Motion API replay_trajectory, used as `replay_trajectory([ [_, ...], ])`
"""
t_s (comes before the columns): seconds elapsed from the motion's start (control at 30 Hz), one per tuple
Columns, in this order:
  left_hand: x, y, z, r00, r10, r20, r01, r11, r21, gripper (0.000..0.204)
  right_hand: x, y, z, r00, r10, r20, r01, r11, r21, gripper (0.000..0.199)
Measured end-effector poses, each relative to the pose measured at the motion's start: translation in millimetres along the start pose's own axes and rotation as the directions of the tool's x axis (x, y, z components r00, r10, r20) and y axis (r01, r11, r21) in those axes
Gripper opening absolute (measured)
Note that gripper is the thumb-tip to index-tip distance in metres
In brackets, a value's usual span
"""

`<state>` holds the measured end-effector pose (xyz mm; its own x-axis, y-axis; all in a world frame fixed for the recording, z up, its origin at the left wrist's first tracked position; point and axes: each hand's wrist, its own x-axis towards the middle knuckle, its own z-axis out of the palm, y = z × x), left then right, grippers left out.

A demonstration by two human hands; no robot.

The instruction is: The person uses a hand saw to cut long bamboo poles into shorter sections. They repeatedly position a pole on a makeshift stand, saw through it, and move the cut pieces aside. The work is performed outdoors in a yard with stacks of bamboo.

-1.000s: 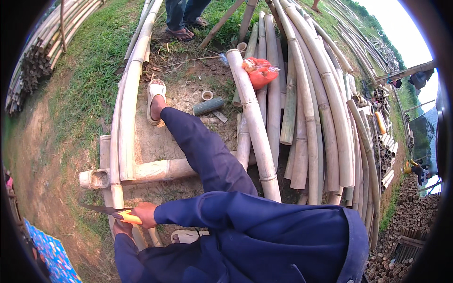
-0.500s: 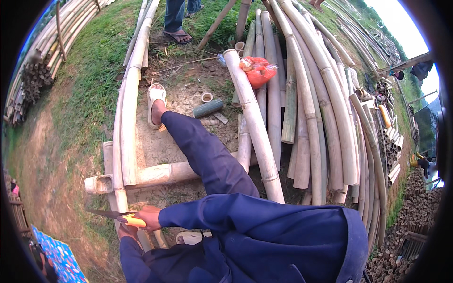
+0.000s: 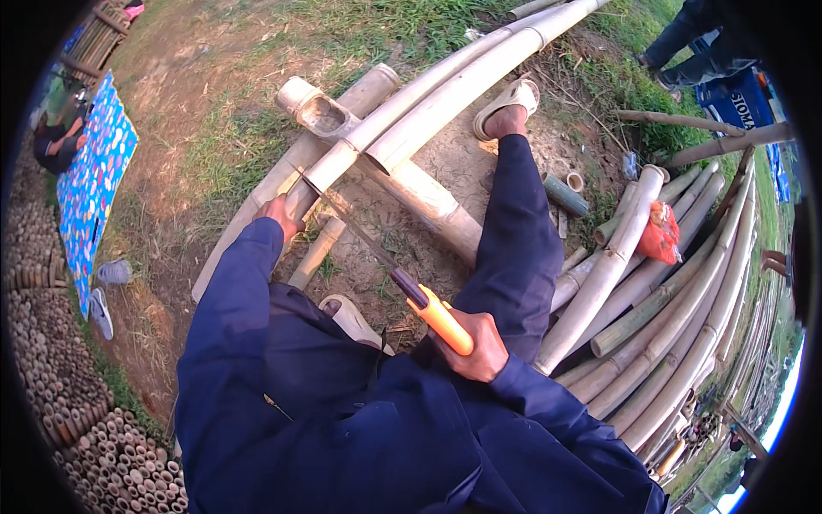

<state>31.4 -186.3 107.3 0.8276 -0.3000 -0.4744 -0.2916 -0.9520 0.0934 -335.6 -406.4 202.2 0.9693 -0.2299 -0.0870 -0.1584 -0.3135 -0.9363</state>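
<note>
My right hand (image 3: 481,348) is closed round the orange handle of a hand saw (image 3: 442,320), low in front of my body. Its long, thin blade slants up and left, lying across a pale bamboo pole (image 3: 390,122) near that pole's end. Beyond the blade, my left hand (image 3: 282,216) grips the pole's end section, with its fingers partly hidden. A thicker bamboo log (image 3: 432,204) lies crosswise under the pole, with a notch cut near its far end. Alongside the sawn pole rests another bamboo pole (image 3: 479,92).
Several long bamboo poles (image 3: 676,343) lie stacked at right, with a red plastic bag (image 3: 659,233) on them. A short green bamboo piece (image 3: 565,195) lies past my foot. At left are a blue patterned sheet (image 3: 96,184) and piled cut bamboo (image 3: 128,458). Another person's legs (image 3: 698,43) show top right.
The view has swung round to the left. My right hand has drawn the saw handle back toward my body, away from my left hand, which stays at the pole's end.
</note>
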Motion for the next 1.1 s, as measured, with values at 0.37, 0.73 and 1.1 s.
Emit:
replay_trajectory([
  [0.37, -10, 2, -1, 1.000, 0.022, 0.002, -0.021, 0.998, -0.053, 0.076, 52, 14, 26, 0.996, -0.004, 0.084, 0.004, 1.000, -0.001, 0.015],
  [0.73, -6, -7, -8, 0.995, 0.095, 0.013, -0.094, 0.994, -0.056, 0.077, 171, 33, 74, 0.990, -0.135, 0.038, 0.136, 0.990, -0.021, 0.017],
  [1.1, -6, 1, -1, 0.992, 0.122, -0.009, -0.122, 0.989, -0.087, 0.072, 45, 38, 20, 0.996, -0.083, -0.036, 0.083, 0.997, -0.005, 0.016],
])
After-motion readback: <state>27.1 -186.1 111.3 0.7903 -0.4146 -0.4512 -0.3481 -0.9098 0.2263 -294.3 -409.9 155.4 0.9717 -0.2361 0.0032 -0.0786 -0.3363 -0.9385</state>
